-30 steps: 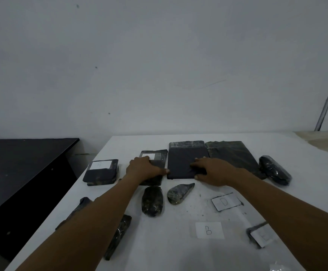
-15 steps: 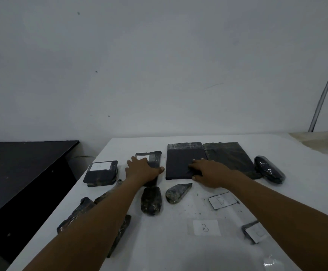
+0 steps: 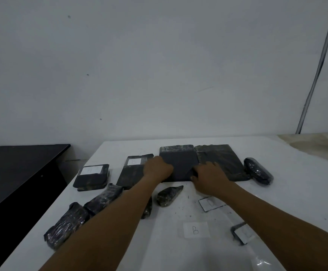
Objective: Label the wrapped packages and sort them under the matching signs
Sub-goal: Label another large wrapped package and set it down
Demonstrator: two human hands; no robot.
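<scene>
My left forearm (image 3: 108, 222) covers most of a small wrapped package (image 3: 147, 210) near the tabletop's (image 3: 296, 192) middle, and my left hand (image 3: 157, 170) hides the near left corner of the flat dark package (image 3: 180, 163). The letters on the two labelled packages (image 3: 92, 177) at the left edge are too faint for me to read. The tabletop's near edge and both my arms run out of the bottom of the view.

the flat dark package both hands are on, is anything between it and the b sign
Partly. The small wedge-shaped wrapped package lies just in front of the flat dark package, left of a straight line to the B sign. The rest looks open.
</scene>
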